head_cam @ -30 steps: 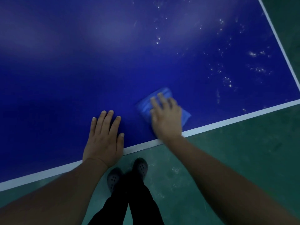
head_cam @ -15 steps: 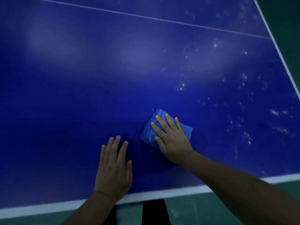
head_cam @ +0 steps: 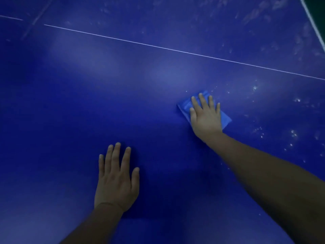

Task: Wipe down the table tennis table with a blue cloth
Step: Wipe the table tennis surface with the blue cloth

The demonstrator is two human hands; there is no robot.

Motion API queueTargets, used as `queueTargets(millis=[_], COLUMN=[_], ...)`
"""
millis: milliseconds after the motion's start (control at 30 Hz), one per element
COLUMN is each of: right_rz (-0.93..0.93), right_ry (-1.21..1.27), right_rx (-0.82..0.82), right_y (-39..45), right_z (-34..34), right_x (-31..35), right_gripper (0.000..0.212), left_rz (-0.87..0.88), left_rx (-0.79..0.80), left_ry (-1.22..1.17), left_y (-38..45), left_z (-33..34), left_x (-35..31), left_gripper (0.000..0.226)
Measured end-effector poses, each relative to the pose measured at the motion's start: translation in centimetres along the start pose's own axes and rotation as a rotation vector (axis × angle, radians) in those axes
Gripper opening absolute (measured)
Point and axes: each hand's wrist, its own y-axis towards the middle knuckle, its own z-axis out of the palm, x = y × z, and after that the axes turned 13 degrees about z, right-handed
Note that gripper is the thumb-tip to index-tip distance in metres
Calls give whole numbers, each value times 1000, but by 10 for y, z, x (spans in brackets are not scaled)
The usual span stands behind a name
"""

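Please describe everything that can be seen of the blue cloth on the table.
The blue cloth is a lighter blue than the table tennis table and looks like soft fabric folded into a small flat pad. It lies flat on the table surface, on the near side of the thin white line. The right hand presses on it with the palm down and fingers spread, covering its middle; only its left part and right corner show. Whitish specks lie on the table to its right.
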Motion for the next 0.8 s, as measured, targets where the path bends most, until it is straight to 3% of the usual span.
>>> queueTargets(millis=[67, 167, 233, 267, 333, 400, 433, 500, 633, 667, 700, 800], right_rz=[25, -449, -569, -467, -38, 343, 442, 409, -335, -421, -375, 76], right_ry=[-2, -3, -48, -70, -75, 53, 113, 78, -55, -82, -65, -4], right_rx=[-75, -40, -3, -45, -86, -54, -42, -87, -37, -23, -34, -58], right_y=[-18, -79, -67, -46, 3, 34, 35, 17, -47, -44, -34, -1], right_z=[8, 29, 26, 23, 8, -8, -11, -2, 24, 24, 20, 5], right_x=[22, 40, 16, -4, -50, -90, -94, -69, -11, -15, -26, -65], right_gripper=[54, 53, 52, 52, 51, 54, 55, 55, 56, 56, 57, 60], left_rz=[-5, -8, -6, -1, 4, 5, 7, 7, -1, 0, 2, 11], left_rx=[15, 18, 13, 5, -11, -12, -14, -13, 0, 4, 5, 2], left_ry=[-8, 2, 5, 4, 3, -1, -2, 5, 22, 19, 15, 16], left_y=[1, 3, 3, 3, 3, 4, 4, 4, 6, 6, 6, 5], left_z=[-2, -4, -3, -3, -3, -2, -2, -2, -2, -3, -3, -3], left_x=[-1, -2, -3, -3, -3, -4, -3, -3, -4, -3, -3, -3], left_gripper=[67, 65, 65, 64, 64, 63, 63, 63, 62, 62, 62, 62])
